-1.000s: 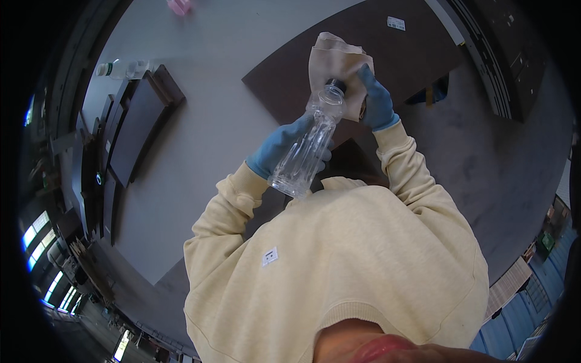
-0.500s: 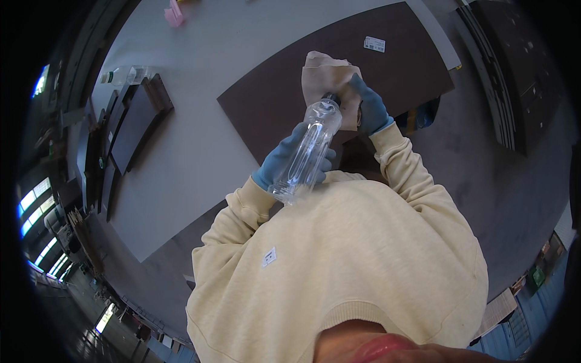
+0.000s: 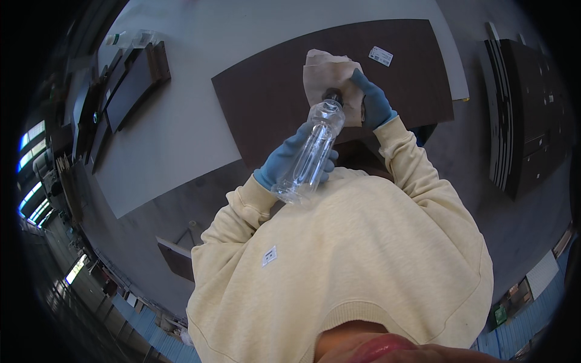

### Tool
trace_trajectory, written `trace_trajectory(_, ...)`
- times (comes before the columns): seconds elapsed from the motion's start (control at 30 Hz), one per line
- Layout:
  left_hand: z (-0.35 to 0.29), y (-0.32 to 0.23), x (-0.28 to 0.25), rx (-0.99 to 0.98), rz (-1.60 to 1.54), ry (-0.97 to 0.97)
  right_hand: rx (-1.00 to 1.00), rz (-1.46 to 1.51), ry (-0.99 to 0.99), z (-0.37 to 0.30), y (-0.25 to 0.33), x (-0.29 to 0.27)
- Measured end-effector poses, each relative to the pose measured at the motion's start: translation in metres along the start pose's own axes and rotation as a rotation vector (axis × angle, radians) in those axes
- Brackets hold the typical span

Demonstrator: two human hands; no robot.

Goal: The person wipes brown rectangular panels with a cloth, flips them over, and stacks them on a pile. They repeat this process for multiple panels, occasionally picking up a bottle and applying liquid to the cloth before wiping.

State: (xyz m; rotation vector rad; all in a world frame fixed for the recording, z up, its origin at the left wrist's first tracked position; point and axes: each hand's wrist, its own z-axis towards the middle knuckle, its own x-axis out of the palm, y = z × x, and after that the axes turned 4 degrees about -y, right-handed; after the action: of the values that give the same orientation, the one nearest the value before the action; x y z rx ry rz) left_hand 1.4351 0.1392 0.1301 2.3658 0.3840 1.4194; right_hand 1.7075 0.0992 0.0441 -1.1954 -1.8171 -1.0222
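Lowest in the frame, nearest the camera, a cream sweatshirt [image 3: 363,266] with a small white tag fills the middle and bottom, and both sleeves rise from it toward the centre. Just above the chest the left hand [image 3: 284,158], in a blue glove, is wrapped around the lower body of a clear plastic bottle [image 3: 308,154], fingers curled and pressed against its wall; the bottle tilts, base toward the chest and neck up toward the top of the frame, which looks like a way to steady it while the other hand works the top. At the neck the right hand [image 3: 370,100], also blue-gloved, is closed over a tan cloth [image 3: 330,75] bunched around the dark cap, fingers pressed into the fabric (the cap itself is mostly hidden, so whether it is gripped through the cloth I cannot tell). The cloth probably gives purchase or wipes the mouth. Beyond the hands a dark brown tabletop [image 3: 272,91] spans the upper centre, a small white label [image 3: 380,55] lying near its upper right. Farther, upper left, dark flat panels [image 3: 130,85] rest on a pale grey surface [image 3: 181,133]. Against the frames a second and half a second ago, the bottle and hands keep the same hold, the cloth sits lower on the neck, and the view has swung so the table lies more squarely above.
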Motion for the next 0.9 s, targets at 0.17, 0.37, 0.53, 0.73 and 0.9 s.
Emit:
trace_trajectory(0.17, 0.000, -0.001, -0.009, -0.059, -0.027, 0.020, 0.071, 0.022, 0.077, 0.004, -0.003, 0.002)
trace_trajectory(0.37, -0.020, -0.002, -0.011, 0.011, -0.141, 0.103, 0.095, -0.079, 0.032, 0.008, -0.016, 0.017)
trace_trajectory(0.53, -0.033, -0.003, -0.018, 0.015, -0.176, 0.108, 0.093, -0.120, -0.102, 0.019, -0.029, 0.023)
trace_trajectory(0.73, -0.039, -0.004, -0.037, -0.012, -0.048, 0.102, 0.162, -0.048, 0.043, 0.033, -0.041, 0.023)
trace_trajectory(0.9, -0.059, -0.015, -0.024, 0.078, 0.189, -0.025, 0.187, -0.024, 0.054, 0.037, -0.049, 0.036)
